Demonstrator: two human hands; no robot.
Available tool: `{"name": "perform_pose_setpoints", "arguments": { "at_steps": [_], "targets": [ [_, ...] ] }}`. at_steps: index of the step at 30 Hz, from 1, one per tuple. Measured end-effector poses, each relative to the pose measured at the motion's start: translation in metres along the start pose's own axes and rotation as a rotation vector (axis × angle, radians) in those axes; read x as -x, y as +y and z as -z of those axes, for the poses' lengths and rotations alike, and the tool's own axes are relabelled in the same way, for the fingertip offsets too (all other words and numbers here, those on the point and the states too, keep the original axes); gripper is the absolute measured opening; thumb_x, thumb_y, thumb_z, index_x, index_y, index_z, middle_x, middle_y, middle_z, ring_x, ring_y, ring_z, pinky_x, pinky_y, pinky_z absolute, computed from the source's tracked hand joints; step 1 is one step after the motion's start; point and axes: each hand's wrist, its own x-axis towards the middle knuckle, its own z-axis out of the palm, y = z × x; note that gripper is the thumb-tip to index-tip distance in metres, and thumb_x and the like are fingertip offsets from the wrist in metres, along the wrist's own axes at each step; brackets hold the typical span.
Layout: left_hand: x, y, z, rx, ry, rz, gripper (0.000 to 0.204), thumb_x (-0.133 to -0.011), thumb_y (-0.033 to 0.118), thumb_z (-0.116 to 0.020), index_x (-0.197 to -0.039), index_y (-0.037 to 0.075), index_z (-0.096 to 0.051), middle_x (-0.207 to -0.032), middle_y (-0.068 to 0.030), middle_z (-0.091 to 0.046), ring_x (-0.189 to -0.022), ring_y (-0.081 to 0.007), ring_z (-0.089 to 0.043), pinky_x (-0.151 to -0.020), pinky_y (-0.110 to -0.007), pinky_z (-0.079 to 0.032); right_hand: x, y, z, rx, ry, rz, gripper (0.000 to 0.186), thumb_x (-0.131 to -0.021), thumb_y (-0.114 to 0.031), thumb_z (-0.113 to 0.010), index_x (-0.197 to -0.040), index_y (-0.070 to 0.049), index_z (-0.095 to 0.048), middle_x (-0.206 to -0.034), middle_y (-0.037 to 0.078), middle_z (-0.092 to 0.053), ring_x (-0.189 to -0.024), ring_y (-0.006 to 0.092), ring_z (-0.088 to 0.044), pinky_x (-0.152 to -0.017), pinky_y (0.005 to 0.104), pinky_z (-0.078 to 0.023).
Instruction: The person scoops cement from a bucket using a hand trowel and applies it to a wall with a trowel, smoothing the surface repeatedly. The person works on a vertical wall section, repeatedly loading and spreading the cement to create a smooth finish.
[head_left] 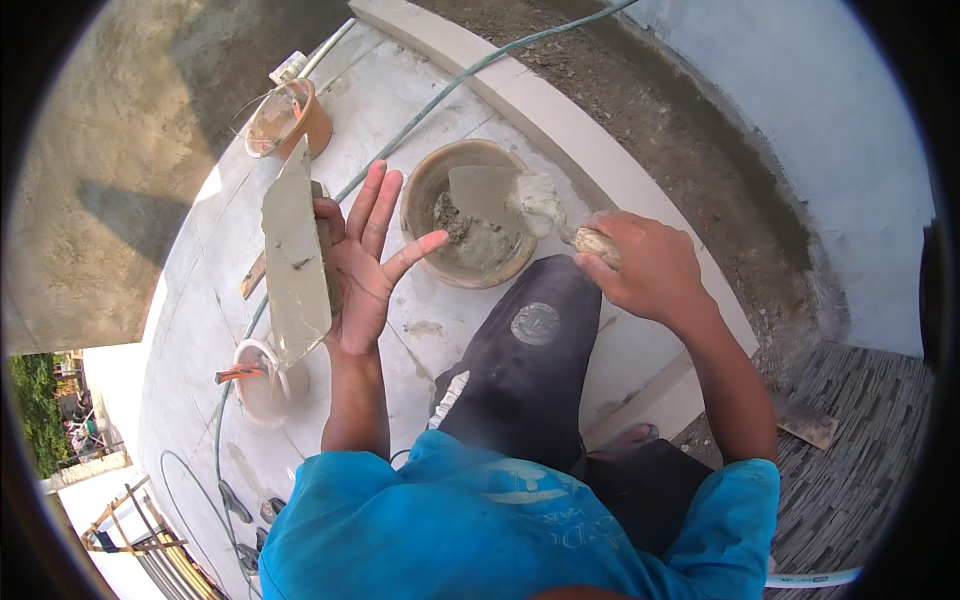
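My left hand [360, 290] is palm up, several fingers spread, with a flat rectangular plastering trowel [295, 260] held upright along its thumb side. Wet grey mortar coats the face of that plate. In my right hand [645, 260] is the rounded handle of a pointing trowel [482, 192], fingers closed around it. Its grey blade reaches over a round mortar tub [412, 225], and a whitish crust covers the part near its neck. Inside the tub lies grey mortar [480, 242], partly hidden by the blade. My knee is close to the tub's near rim.
An orange-brown bucket [318, 125] stands at the far left, and a white pail [262, 405] with an orange-handled tool is nearer. A green hose [430, 105] crosses the pale floor. A raised curb [560, 140] runs along the right, beside a dirt strip and wall. Sandals [235, 502] lie lower left.
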Motion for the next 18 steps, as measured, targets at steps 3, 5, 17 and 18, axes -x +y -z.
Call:
{"name": "perform_pose_setpoints", "arguments": {
  "at_steps": [3, 5, 17, 18],
  "targets": [
    [0.0, -0.005, 0.003, 0.07, -0.077, -0.011, 0.029, -0.1, 0.026, -0.054, -0.122, 0.007, -0.057, -0.156, -0.0162, -0.035, -0.154, -0.0284, -0.012, -0.117, -0.072, 0.01, -0.013, -0.008, -0.037, -0.004, -0.188, -0.096, 0.034, -0.09, -0.034, -0.066, -0.115, -0.012, -0.069, -0.106, 0.01, -0.072, -0.097, 0.0305, -0.07, -0.08, 0.043, -0.053],
    [0.0, -0.006, 0.0, 0.007, -0.055, -0.021, 0.04, -0.091, 0.027, -0.068, -0.127, 0.011, -0.059, -0.14, -0.001, -0.052, -0.14, -0.0193, -0.038, -0.123, -0.06, -0.009, -0.013, -0.01, -0.043, -0.112, -0.159, -0.107, 0.036, -0.09, -0.035, -0.066, -0.115, -0.01, -0.069, -0.107, 0.012, -0.072, -0.098, 0.0314, -0.069, -0.082, 0.0433, -0.053],
    [0.01, 0.002, 0.005, 0.439, 0.245, -0.05, 0.034, -0.099, 0.005, -0.053, -0.132, -0.001, -0.054, -0.109, -0.008, -0.057, -0.098, -0.0189, -0.055, -0.087, -0.033, -0.046, -0.024, -0.021, -0.006, -0.908, -0.078, -0.054, 0.047, -0.091, -0.037, -0.074, -0.119, 0.0, -0.067, -0.077, 0.002, -0.063, -0.059, 0.0067, -0.055, -0.055, 0.0242, -0.045],
    [0.008, -0.001, 0.005, 0.458, 0.248, -0.042, 0.034, -0.099, 0.004, -0.053, -0.133, -0.002, -0.054, -0.11, -0.0081, -0.057, -0.098, -0.0188, -0.055, -0.086, -0.033, -0.046, -0.025, -0.022, -0.007, -0.892, -0.076, -0.058, 0.049, -0.09, -0.039, -0.074, -0.119, 0.0, -0.067, -0.076, 0.002, -0.062, -0.058, 0.007, -0.055, -0.054, 0.0243, -0.045]
  ]
}}
